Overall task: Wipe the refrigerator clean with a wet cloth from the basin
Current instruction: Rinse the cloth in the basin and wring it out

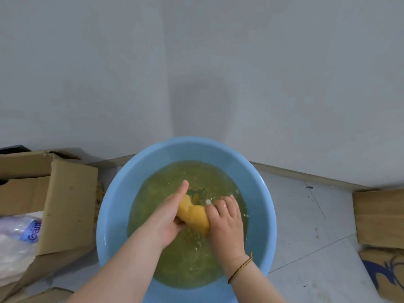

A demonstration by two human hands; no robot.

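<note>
A round blue basin [113, 215] stands on the floor below me, filled with cloudy yellow-green water. Over its middle both hands grip a bunched yellow cloth [193, 215], just above the water. My left hand [168, 217] holds the cloth's left end, thumb stretched forward. My right hand [226, 219] curls round the right end, and a thin cord bracelet sits on that wrist. The refrigerator is not in view.
An open cardboard box [65, 200] with plastic bags stands left of the basin. Flattened cardboard [379, 217] leans at the right edge. A white wall corner [170, 84] rises behind the basin. Grey floor tiles [306, 226] lie to the right.
</note>
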